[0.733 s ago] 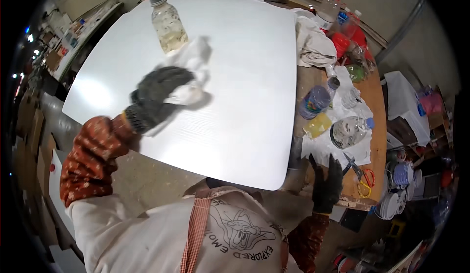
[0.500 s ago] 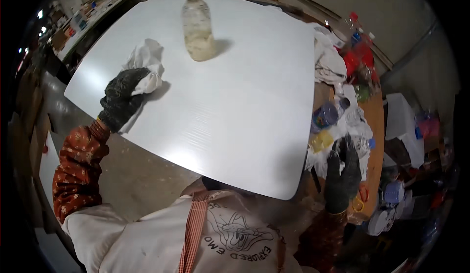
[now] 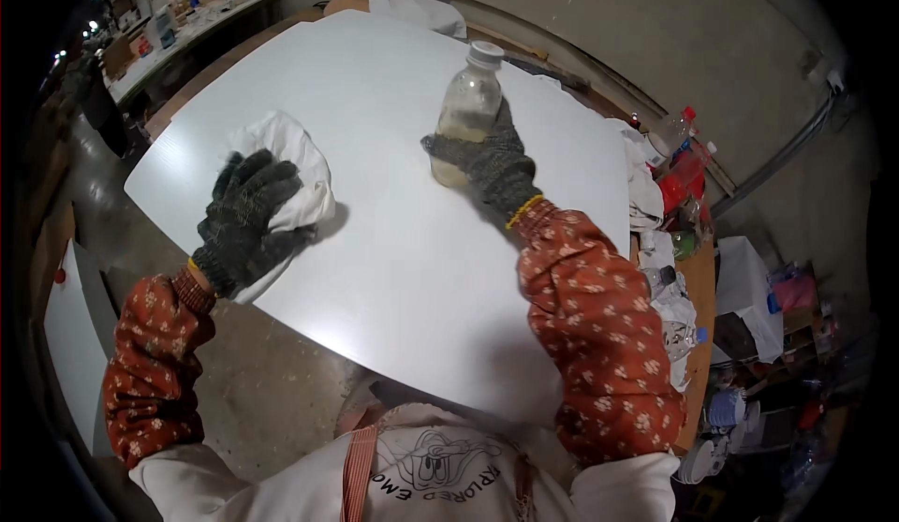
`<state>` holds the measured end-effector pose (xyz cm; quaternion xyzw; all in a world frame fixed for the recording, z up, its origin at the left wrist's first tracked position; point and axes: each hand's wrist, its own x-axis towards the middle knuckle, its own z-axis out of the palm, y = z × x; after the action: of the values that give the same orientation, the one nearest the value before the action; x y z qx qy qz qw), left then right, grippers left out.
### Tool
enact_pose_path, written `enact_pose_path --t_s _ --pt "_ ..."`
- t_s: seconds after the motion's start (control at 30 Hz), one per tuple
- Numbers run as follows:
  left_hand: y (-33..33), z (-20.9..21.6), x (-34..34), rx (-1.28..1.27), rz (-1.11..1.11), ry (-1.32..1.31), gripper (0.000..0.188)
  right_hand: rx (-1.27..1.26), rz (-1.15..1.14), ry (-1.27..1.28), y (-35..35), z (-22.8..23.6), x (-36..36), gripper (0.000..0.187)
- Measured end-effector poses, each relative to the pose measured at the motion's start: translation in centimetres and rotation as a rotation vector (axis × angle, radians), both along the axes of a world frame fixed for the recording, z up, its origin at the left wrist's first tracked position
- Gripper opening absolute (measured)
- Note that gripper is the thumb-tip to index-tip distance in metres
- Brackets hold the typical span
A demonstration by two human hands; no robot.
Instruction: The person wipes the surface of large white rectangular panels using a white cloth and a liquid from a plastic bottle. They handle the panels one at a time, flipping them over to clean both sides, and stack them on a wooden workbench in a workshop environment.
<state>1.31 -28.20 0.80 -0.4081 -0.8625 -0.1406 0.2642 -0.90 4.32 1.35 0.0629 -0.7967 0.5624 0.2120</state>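
Note:
A large glossy white panel [image 3: 375, 269] lies in front of me. On its left part, my left hand [image 3: 248, 208], in a dark knitted glove, rests on a crumpled white cloth [image 3: 304, 161] and holds it, fingers bent over its near side. My right hand [image 3: 496, 161], gloved alike, is wrapped round a clear plastic bottle [image 3: 476, 96] with a white cap. Cloudy, pale yellowish contents show in its lower part. The bottle stands nearly upright at the panel's far middle; the palm side of my grip is hidden.
Along the panel's right side, a wooden table [image 3: 698, 283] carries white rags [image 3: 644, 194], bottles and a red plastic wrapping [image 3: 679, 180]. A cluttered workbench [image 3: 197, 40] stands far left. Another white cloth [image 3: 412, 7] lies beyond the panel's far edge. Tubs and boxes crowd the lower right.
My right hand has left the cluttered side table and taken hold of the bottle on the panel. My left hand stays with the cloth, its fingers now spread wider over it.

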Motion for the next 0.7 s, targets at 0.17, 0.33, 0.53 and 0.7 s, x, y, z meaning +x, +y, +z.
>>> enact_pose_path --t_s 0.17,0.33,0.53,0.7 --pt "-3.2 0.1 -3.3 -0.027 0.013 -0.099 0.047 -0.412 0.077 0.036 2.7 -0.1 -1.9 0.077" --pt "-6.6 -0.9 -10.4 0.082 0.257 -0.161 0.031 -0.432 -0.027 0.109 10.8 3.5 4.2 0.07" --pt "0.2 0.6 -12.6 -0.106 0.545 -0.324 0.046 0.072 -0.674 0.143 16.0 1.1 22.9 0.064" --pt "14.2 0.0 -5.4 -0.254 0.006 -0.161 0.063 0.217 -1.008 -0.128 20.7 -4.0 33.3 0.071"
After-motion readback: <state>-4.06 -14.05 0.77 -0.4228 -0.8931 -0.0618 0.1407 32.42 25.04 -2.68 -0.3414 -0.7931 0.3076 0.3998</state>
